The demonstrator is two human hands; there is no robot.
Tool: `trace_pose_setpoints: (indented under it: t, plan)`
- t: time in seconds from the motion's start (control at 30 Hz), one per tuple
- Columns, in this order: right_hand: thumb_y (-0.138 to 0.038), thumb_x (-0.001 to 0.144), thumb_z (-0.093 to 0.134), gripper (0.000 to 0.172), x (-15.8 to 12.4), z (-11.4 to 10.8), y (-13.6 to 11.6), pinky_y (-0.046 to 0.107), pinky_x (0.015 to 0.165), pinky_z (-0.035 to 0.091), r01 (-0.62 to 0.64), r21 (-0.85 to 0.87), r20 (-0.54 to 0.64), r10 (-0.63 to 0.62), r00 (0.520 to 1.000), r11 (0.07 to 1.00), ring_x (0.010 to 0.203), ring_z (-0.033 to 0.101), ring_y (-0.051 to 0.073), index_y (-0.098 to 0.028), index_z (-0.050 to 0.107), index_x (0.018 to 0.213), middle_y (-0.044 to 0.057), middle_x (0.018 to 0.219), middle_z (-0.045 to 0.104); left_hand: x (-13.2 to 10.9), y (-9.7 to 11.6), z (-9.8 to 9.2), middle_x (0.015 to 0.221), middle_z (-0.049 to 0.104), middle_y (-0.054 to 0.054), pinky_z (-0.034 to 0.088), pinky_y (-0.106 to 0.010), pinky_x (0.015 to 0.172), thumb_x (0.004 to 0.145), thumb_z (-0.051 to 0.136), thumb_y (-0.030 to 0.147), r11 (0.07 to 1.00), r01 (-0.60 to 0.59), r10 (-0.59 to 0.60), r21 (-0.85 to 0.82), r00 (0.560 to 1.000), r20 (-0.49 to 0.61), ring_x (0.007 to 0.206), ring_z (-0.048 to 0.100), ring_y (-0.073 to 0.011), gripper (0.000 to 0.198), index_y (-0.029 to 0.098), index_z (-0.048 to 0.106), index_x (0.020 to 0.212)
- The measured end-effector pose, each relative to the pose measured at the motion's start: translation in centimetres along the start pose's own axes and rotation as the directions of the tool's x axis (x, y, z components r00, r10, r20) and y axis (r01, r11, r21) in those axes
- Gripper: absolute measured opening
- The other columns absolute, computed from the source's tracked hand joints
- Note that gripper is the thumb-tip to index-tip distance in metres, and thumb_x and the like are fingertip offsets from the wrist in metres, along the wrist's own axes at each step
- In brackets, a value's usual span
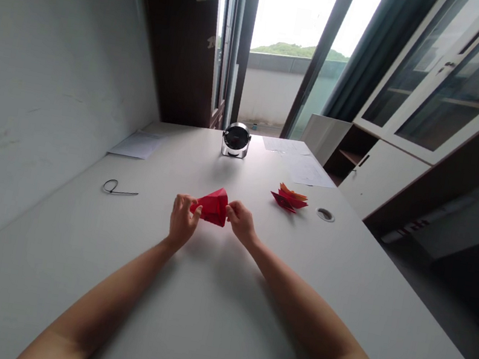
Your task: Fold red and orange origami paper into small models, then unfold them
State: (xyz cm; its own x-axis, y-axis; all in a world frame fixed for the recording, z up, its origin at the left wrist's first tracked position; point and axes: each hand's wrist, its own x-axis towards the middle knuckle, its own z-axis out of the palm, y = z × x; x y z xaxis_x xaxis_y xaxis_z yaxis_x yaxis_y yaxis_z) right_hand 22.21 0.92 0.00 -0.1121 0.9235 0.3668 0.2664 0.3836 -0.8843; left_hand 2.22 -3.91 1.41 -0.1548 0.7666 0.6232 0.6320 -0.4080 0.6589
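A piece of folded red paper (pixel 215 207) is held up between my two hands, a little above the white table. My left hand (pixel 184 217) grips its narrow left end, thumb in front and fingers behind. At the wider right edge, my right hand (pixel 240 219) pinches the paper between thumb and curled fingers. The paper flares toward the right and shows several creased faces. Off to the right lie several folded paper pieces (pixel 290 199), red with an orange one on top.
On the white table (pixel 204 333) a black cable tie loop (pixel 121 189) lies at left. A round device on a metal stand (pixel 236 140) stands at the back. Paper sheets (pixel 309 171) lie back right, another sheet (pixel 137 145) back left. A cable hole (pixel 325 215) is near the right edge.
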Motion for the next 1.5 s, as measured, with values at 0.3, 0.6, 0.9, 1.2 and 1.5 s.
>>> trace_pose_setpoints:
  t: [0.3,0.6,0.9,1.2,1.5]
  plan:
    - [-0.045,0.086,0.055,0.024,0.8,-0.1,1.8,0.026,0.057,0.044,-0.111,0.202,0.121,0.088,0.989,0.973,0.056,0.052,0.013,-0.022,0.055,0.079,-0.004,0.061,0.057,-0.2,0.4,0.2,0.131,0.054,-0.011,0.038,-0.046,0.1,0.091,0.056,0.023,0.939,-0.33,0.28,0.092,0.894,0.349,0.117,0.047,-0.0303,0.024,0.026,0.068,0.112]
    - [-0.05,0.086,0.06,0.031,1.0,-0.6,2.0,0.025,0.057,0.04,-0.227,0.332,0.338,0.109,0.935,0.916,0.057,0.049,0.011,-0.021,0.052,0.079,-0.005,0.064,0.056,0.0,-0.8,0.4,0.134,0.055,-0.007,0.042,-0.046,0.104,0.09,0.059,0.019,0.895,-0.406,0.305,0.183,0.858,0.414,0.124,0.047,-0.0269,0.017,0.027,0.071,0.099]
    - [-0.053,0.08,0.068,0.036,2.0,-1.7,3.7,0.026,0.063,0.046,-0.388,0.52,0.285,0.274,0.919,0.761,0.073,0.063,0.015,-0.021,0.051,0.083,0.001,0.078,0.066,0.2,-2.6,1.1,0.12,0.063,-0.008,0.049,-0.041,0.094,0.093,0.052,0.023,0.954,0.111,-0.053,-0.278,0.977,0.209,0.11,0.059,-0.0232,0.01,0.023,0.061,0.097]
    - [-0.036,0.09,0.061,0.02,3.3,-4.1,5.3,0.027,0.063,0.053,-0.438,0.58,0.202,0.399,0.894,0.687,0.071,0.066,0.015,-0.021,0.049,0.085,0.002,0.08,0.067,1.5,-4.8,1.1,0.11,0.066,-0.006,0.049,-0.043,0.097,0.09,0.058,0.032,0.538,0.399,-0.436,-0.742,0.886,0.16,0.106,0.063,-0.0183,0.014,0.023,0.049,0.097]
    - [-0.03,0.096,0.046,0.013,3.5,-4.7,5.3,0.024,0.055,0.048,-0.415,0.176,0.055,0.412,0.91,0.893,0.058,0.061,0.014,-0.022,0.046,0.086,-0.002,0.064,0.061,2.5,-6.6,-0.3,0.082,0.062,-0.002,0.05,-0.039,0.094,0.087,0.05,0.029,0.604,0.37,-0.417,-0.705,0.901,0.116,0.09,0.066,-0.0173,0.008,0.021,0.051,0.088]
